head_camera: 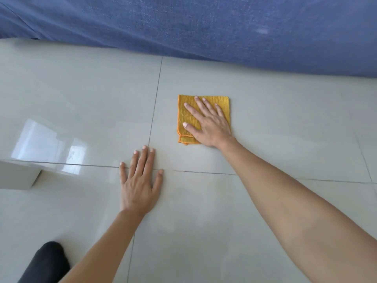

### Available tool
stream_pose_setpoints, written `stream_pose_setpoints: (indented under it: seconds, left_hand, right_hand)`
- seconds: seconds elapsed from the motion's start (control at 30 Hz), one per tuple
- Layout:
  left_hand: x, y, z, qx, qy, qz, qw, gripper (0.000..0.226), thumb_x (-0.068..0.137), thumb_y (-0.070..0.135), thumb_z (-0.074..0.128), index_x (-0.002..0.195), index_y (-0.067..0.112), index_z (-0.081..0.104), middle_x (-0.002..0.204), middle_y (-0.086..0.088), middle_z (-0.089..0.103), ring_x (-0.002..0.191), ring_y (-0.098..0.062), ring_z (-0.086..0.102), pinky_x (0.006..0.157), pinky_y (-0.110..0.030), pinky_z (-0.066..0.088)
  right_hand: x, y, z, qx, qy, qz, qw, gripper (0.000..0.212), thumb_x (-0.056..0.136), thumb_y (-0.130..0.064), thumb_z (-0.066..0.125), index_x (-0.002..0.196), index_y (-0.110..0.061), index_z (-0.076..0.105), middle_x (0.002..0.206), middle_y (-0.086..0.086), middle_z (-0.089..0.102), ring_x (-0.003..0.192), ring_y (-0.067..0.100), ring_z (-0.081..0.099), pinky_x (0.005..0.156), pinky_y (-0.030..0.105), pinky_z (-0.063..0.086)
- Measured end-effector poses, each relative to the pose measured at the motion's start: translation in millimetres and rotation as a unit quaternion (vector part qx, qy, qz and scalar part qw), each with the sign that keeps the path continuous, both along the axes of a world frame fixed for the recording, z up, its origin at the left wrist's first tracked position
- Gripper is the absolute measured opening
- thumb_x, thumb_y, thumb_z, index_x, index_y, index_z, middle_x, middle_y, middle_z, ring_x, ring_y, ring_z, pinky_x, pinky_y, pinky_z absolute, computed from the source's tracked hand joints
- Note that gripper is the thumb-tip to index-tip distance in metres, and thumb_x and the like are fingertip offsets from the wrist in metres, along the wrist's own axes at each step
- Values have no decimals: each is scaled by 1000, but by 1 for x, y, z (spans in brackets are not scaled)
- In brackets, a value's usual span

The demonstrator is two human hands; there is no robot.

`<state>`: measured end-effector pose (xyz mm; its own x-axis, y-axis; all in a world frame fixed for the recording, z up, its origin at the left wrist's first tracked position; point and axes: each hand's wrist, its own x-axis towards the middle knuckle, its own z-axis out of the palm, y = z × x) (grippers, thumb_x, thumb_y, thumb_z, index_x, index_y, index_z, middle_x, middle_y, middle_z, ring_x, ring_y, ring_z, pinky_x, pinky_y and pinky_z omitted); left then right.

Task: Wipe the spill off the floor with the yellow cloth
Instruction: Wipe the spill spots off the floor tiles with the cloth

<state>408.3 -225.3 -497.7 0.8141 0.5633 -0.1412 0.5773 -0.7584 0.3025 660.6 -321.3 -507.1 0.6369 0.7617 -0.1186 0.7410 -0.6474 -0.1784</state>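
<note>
A folded yellow cloth (pixel 184 127) lies flat on the pale tiled floor (pixel 285 123), a little past the middle of the view. My right hand (pixel 208 124) presses down on it with the palm flat and the fingers spread, covering most of its right half. My left hand (pixel 139 180) rests flat on the bare tile nearer to me and to the left, fingers apart, holding nothing. I cannot make out any spill on the glossy tiles; whatever lies under the cloth is hidden.
A blue fabric-covered piece of furniture (pixel 204 23) runs along the far side. A white box-like object (pixel 18 176) stands at the left edge. My dark-clothed knee (pixel 47 260) shows at the bottom left. Grout lines cross the floor.
</note>
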Motion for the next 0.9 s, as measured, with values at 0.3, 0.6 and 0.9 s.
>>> stream_pose_setpoints:
  seconds: [0.3, 0.6, 0.9]
  left_hand:
    - [-30, -29, -2, -12, 7, -39, 999, 70, 90, 59, 17, 154, 30, 6, 160, 16, 1, 147, -5, -2, 120, -40, -1]
    - [-31, -27, -6, 7, 20, -37, 999, 69, 91, 59, 20, 154, 32, 7, 160, 17, 2, 147, -3, -1, 119, -41, 5]
    - [-31, -28, -8, 13, 12, -33, 999, 69, 91, 60, 20, 153, 35, 4, 159, 19, 1, 146, -1, -1, 120, -39, 5]
  right_hand:
    - [49, -118, 4, -17, 5, -104, 994, 66, 91, -70, 22, 151, -48, 7, 164, -10, -1, 151, 12, -1, 121, 41, -2]
    - [87, -210, 3, -10, 2, -192, 981, 65, 91, -67, 31, 151, -47, 14, 164, -9, 4, 151, 13, 4, 121, 43, 2]
    - [101, -283, 4, -21, 7, -267, 963, 63, 93, -64, 31, 151, -46, 14, 164, -9, 4, 151, 15, 3, 120, 43, 1]
